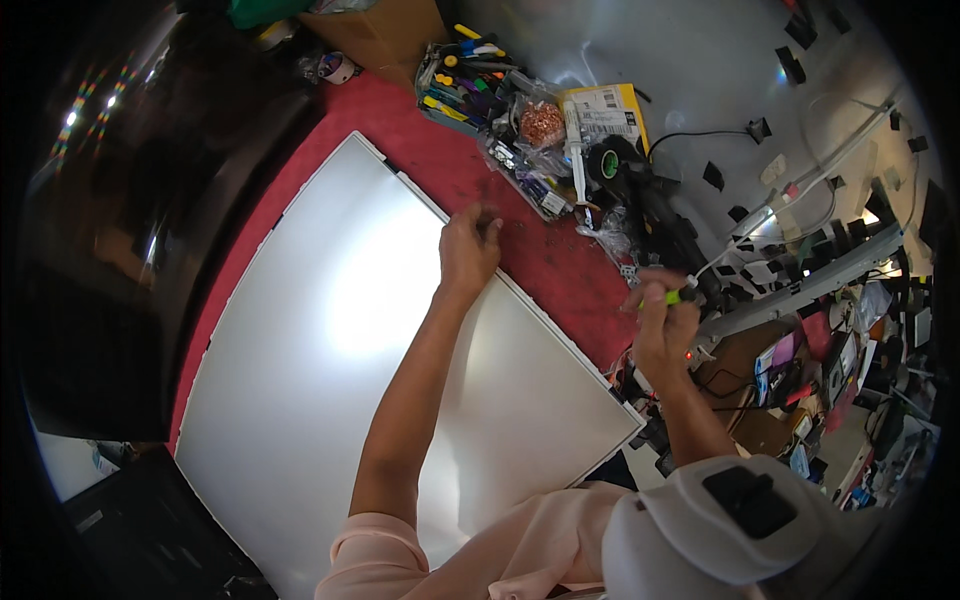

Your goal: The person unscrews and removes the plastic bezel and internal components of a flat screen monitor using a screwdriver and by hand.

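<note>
A large white glossy panel (pixel 300 400) with a thin frame, like a screen's backlight, lies in front of me. My left hand (pixel 468 252) is at its far right edge, the fingers curled and pinched together; whatever is between them is hidden. Off the panel's right side, my right hand (pixel 664 328) is closed around a slim tool with a yellow-green handle (pixel 676 296). A white cord passes close to this tool, but I cannot tell whether it joins it, nor the tool's exact kind.
Red cloth (pixel 560 285) covers the table beneath the panel. Beyond it stand a bin of pens and tools (pixel 465 85), a bag of copper-coloured wire (pixel 541 124) and a yellow envelope (pixel 610 105). A big dark screen (pixel 130 220) is at left. A metal bar (pixel 800 285) and clutter fill the right.
</note>
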Available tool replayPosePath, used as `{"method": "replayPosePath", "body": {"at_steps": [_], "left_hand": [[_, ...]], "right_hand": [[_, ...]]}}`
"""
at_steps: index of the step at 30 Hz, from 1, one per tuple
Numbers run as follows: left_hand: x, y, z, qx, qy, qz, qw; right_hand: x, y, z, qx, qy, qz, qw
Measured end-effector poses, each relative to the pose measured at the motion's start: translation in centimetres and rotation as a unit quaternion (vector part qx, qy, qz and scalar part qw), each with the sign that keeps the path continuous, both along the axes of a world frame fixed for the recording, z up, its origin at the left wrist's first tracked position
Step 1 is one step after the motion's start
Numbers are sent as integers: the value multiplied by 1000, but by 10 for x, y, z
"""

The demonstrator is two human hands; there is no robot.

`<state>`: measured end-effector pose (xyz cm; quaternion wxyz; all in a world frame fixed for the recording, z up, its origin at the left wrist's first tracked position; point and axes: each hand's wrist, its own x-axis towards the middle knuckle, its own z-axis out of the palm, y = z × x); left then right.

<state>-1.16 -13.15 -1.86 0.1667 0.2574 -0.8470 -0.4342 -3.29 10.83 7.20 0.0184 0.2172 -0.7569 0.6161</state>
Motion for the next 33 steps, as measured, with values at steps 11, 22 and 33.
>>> {"method": "replayPosePath", "body": {"at_steps": [11, 22, 33], "left_hand": [[-10, 49, -16, -71, 31, -121, 990], [-24, 70, -28, -28, -3, -127, 992], [92, 61, 38, 79, -6, 37, 996]], "right_hand": [[-3, 10, -89, 291, 51, 49, 954], [-3, 11, -128, 307, 120, 69, 941], [-18, 8, -137, 410, 125, 49, 902]]}}
